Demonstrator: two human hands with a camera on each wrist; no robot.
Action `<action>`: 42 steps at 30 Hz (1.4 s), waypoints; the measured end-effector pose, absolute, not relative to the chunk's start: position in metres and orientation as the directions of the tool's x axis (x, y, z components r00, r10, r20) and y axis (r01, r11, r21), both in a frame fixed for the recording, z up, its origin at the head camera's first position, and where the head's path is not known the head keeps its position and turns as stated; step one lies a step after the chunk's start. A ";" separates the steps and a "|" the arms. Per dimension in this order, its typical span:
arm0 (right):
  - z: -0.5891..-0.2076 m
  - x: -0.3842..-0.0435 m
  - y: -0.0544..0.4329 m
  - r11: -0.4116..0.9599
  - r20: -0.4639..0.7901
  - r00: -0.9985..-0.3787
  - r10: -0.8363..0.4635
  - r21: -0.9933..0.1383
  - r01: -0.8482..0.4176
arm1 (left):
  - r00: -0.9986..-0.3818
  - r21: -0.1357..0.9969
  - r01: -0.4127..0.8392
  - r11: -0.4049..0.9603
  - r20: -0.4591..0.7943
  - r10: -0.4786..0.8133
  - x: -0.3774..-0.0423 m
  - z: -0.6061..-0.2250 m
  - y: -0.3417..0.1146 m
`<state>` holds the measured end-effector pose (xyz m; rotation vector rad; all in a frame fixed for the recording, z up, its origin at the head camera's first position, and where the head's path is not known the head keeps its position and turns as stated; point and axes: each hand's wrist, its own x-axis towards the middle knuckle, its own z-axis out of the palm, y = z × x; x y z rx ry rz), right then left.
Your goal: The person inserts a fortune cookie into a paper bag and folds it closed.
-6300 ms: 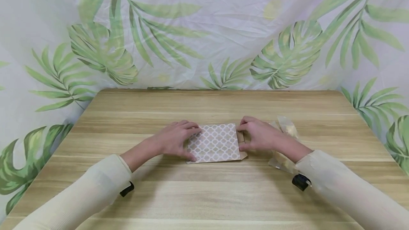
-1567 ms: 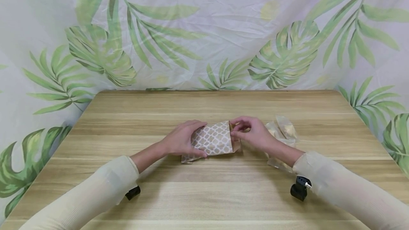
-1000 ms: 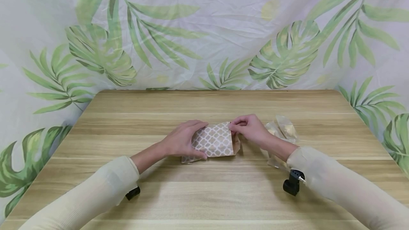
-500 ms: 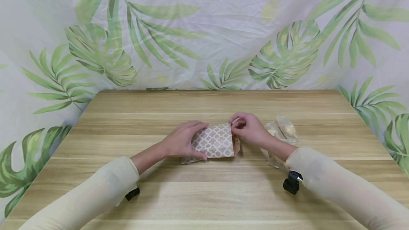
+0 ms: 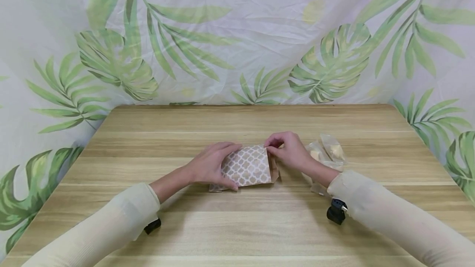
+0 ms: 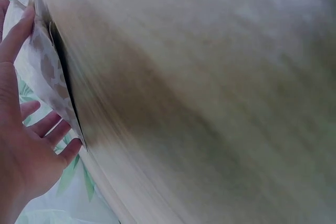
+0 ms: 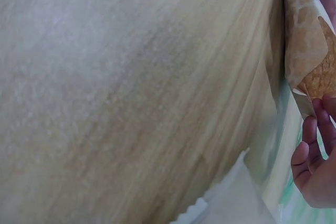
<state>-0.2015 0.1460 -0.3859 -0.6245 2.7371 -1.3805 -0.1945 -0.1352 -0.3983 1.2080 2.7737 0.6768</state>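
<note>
Closely now, the right hand (image 5: 291, 151) pinches, thumb against fingertips, the far corner of the open mouth of a patterned paper bag (image 5: 248, 166); the left hand (image 5: 211, 164) grips its other end, thumb and fingers spread to opposite long edges. The bag lies mid-table on the wooden table (image 5: 237, 226), with clear packets (image 5: 332, 150) beside the right hand. Behind hangs leaf-printed cloth (image 5: 259, 32).

The table (image 5: 230, 230) has pale wood grain running side to side and rounded far corners. A creased whitish cloth (image 5: 263, 40) hangs behind the table and along both its sides, printed with green leaves (image 5: 193, 14) and yellow spots (image 5: 313, 11). See-through packets (image 5: 335, 151) with pale contents lie close together on the table's right half.
</note>
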 end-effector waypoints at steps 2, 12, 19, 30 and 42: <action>-0.387 -0.201 0.146 0.523 0.173 -0.922 -0.345 -0.781 -0.342 | -0.699 0.406 0.683 0.607 0.123 0.705 -0.195 -0.399 -0.135; -0.384 -0.199 0.144 0.475 0.159 -0.945 -0.286 -0.833 -0.284 | -0.713 0.426 0.668 0.611 0.130 0.689 -0.194 -0.401 -0.135; -0.384 -0.195 0.148 0.443 0.152 -0.943 -0.296 -0.853 -0.276 | -0.714 0.446 0.666 0.597 0.152 0.683 -0.193 -0.402 -0.135; -0.379 -0.184 0.154 0.405 -0.048 -0.936 -0.350 -0.908 -0.104 | -0.737 0.438 0.646 0.626 0.141 0.661 -0.191 -0.401 -0.135; -0.380 -0.179 0.154 0.285 -0.095 -0.899 -0.428 -0.958 -0.034 | -0.742 0.417 0.643 0.642 0.132 0.658 -0.192 -0.402 -0.133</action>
